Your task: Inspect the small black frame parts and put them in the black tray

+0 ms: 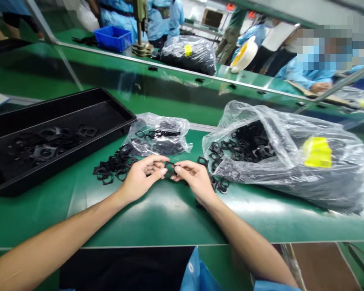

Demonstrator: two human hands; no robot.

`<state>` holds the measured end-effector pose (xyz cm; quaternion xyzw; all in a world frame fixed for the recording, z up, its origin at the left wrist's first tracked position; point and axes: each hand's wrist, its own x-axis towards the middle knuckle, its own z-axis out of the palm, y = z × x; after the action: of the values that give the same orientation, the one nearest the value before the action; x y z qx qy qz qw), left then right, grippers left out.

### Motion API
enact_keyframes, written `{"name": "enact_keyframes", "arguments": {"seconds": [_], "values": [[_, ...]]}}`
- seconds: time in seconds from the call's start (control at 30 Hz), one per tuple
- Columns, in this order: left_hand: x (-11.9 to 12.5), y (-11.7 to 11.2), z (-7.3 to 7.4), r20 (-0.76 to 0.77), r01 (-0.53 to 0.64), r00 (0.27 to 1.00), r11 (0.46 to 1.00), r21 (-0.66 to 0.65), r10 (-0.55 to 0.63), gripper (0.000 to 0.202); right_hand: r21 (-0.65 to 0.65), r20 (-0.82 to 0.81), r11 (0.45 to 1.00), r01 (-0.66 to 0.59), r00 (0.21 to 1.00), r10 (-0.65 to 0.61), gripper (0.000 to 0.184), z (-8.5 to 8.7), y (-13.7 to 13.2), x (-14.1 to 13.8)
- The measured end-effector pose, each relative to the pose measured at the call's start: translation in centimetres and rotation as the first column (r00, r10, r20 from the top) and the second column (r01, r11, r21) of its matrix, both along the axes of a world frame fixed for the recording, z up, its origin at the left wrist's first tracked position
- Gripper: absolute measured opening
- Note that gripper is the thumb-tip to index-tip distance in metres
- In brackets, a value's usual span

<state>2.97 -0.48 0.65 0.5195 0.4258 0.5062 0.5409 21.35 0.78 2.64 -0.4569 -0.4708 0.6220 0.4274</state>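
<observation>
Forearms reached over the green tabletop [170, 218], left hand [141, 178] and right hand [194, 178] meeting, fingers of both pinched on one small black plastic ring [170, 166] held just above the tabletop, between a loose ring pile [113, 165] and a large clear bag [288, 157], black tray [6, 186] at left.

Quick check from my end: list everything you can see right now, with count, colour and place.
small part: one, black, pinched between both hands
loose parts: a pile, black, left of the hands
small bag: one, clear, behind the hands
large bag: one, clear, yellow label, right
tray: one, black, left, parts inside
bin: one, blue, far side
table: green
left hand: gripping the part
right hand: gripping the part
</observation>
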Motion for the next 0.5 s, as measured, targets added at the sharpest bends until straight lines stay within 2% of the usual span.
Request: {"name": "enact_keyframes", "arguments": {"seconds": [0.2,0.5], "values": [[-0.01,-0.41,-0.08,-0.013,-0.008,1.0,0.999,-0.038,0.007,0.033,-0.02,-0.012,1.0,-0.016,1.0,0.015,0.036,-0.26,-0.4,0.08],[0.24,-0.22,0.55,-0.048,-0.043,0.998,0.996,-0.072,0.039,0.037,0.007,0.031,0.994,-0.112,0.993,0.112,0.037,-0.26,-0.73,0.07]]}}
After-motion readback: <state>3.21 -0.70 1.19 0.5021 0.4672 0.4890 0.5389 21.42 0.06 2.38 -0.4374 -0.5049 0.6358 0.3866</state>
